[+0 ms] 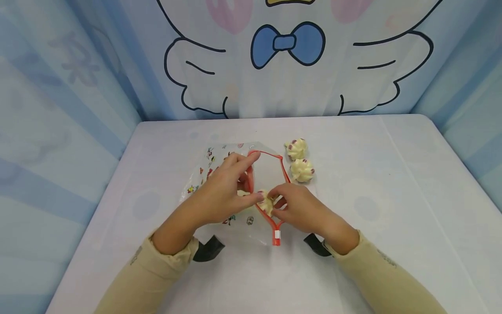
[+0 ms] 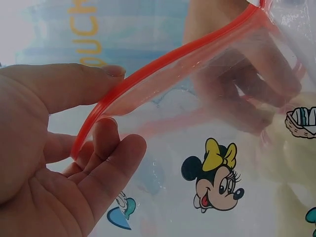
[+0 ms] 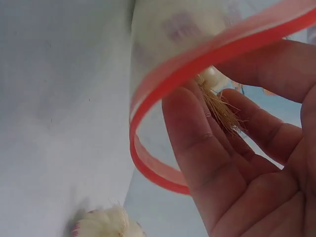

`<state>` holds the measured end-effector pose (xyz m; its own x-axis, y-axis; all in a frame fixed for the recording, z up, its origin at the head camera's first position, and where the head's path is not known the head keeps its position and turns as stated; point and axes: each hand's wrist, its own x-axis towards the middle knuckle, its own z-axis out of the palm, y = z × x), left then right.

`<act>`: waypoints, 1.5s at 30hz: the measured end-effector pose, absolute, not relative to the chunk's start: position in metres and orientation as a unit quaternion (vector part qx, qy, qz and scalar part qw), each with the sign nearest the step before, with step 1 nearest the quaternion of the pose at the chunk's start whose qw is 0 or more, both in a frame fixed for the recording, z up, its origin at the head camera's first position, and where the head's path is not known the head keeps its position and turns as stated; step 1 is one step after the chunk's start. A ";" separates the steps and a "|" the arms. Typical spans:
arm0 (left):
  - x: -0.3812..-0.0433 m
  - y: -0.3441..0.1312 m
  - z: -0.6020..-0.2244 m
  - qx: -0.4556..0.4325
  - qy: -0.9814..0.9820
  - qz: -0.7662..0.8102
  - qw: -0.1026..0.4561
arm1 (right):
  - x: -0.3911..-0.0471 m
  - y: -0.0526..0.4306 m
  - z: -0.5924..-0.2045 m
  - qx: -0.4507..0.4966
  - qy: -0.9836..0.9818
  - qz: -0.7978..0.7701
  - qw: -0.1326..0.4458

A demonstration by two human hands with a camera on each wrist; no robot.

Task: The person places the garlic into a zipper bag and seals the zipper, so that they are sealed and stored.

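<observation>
A clear zip bag [image 1: 209,168] with cartoon prints and a red zip edge lies on the table, its mouth spread apart. My left hand [image 1: 225,192] holds the red edge [image 2: 163,61] between thumb and fingers. At the bag's mouth, my right hand [image 1: 300,207] grips a pale garlic bulb [image 1: 266,205] with its fingertips. Brown roots [image 3: 222,111] of that bulb show between the right fingers. Through the plastic, the left wrist view shows right fingers beside pale bulbs [image 2: 289,163]; how many are inside I cannot tell.
Two more garlic bulbs, one farther [image 1: 296,148] and one nearer [image 1: 302,170], lie just right of the bag. The white table [image 1: 392,218] is bordered by blue printed curtains [image 1: 59,131] at the back and sides.
</observation>
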<state>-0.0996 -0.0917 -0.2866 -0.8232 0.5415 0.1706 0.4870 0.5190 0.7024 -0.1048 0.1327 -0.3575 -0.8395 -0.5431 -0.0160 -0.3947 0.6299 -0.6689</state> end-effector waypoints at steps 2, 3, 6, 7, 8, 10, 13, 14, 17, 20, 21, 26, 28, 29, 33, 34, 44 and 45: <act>-0.100 -0.092 -0.287 0.296 0.870 0.393 0.037 | -0.104 0.129 -0.358 -0.256 0.898 -0.342 0.106; -0.100 -0.092 -0.287 0.297 0.869 0.394 0.037 | -0.104 0.128 -0.358 -0.253 0.898 -0.344 0.105; -0.099 -0.092 -0.288 0.302 0.869 0.391 0.034 | -0.103 0.124 -0.360 -0.245 0.899 -0.346 0.105; -0.099 -0.092 -0.288 0.303 0.869 0.390 0.033 | -0.103 0.123 -0.360 -0.244 0.899 -0.347 0.105; -0.099 -0.092 -0.288 0.304 0.868 0.391 0.033 | -0.103 0.122 -0.361 -0.241 0.899 -0.350 0.107; -0.099 -0.092 -0.289 0.304 0.867 0.393 0.034 | -0.104 0.120 -0.361 -0.238 0.895 -0.361 0.113; -0.099 -0.091 -0.288 0.301 0.868 0.393 0.037 | -0.105 0.119 -0.363 -0.233 0.883 -0.385 0.133; -0.099 -0.091 -0.288 0.299 0.869 0.393 0.038 | -0.105 0.118 -0.363 -0.233 0.878 -0.394 0.140; -0.099 -0.091 -0.288 0.297 0.870 0.391 0.039 | -0.106 0.118 -0.364 -0.238 0.863 -0.415 0.163; -0.099 -0.091 -0.289 0.301 0.868 0.393 0.036 | -0.107 0.117 -0.365 -0.247 0.851 -0.426 0.181; -0.099 -0.091 -0.289 0.303 0.868 0.393 0.034 | -0.107 0.117 -0.365 -0.250 0.849 -0.427 0.186; -0.099 -0.090 -0.289 0.305 0.867 0.394 0.032 | -0.107 0.115 -0.366 -0.271 0.839 -0.431 0.195; -0.100 -0.090 -0.290 0.305 0.866 0.395 0.033 | -0.107 0.115 -0.367 -0.278 0.836 -0.431 0.196; -0.100 -0.090 -0.290 0.305 0.866 0.395 0.033 | -0.107 0.115 -0.367 -0.280 0.835 -0.431 0.196; -0.100 -0.090 -0.290 0.308 0.866 0.394 0.030 | -0.107 0.115 -0.368 -0.280 0.830 -0.439 0.199; -0.100 -0.090 -0.290 0.308 0.866 0.393 0.029 | -0.107 0.116 -0.368 -0.280 0.828 -0.442 0.200; -0.100 -0.091 -0.290 0.307 0.867 0.391 0.022 | -0.107 0.131 -0.361 -0.296 0.840 -0.424 0.165; -0.100 -0.092 -0.290 0.307 0.868 0.390 0.022 | -0.107 0.133 -0.360 -0.298 0.840 -0.425 0.159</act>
<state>-0.0996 -0.0916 -0.2897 -0.8109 0.5496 0.2009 0.5153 0.5079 0.6903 -0.1068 0.1334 -0.3597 -0.7716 -0.6360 -0.0138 -0.3661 0.4616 -0.8081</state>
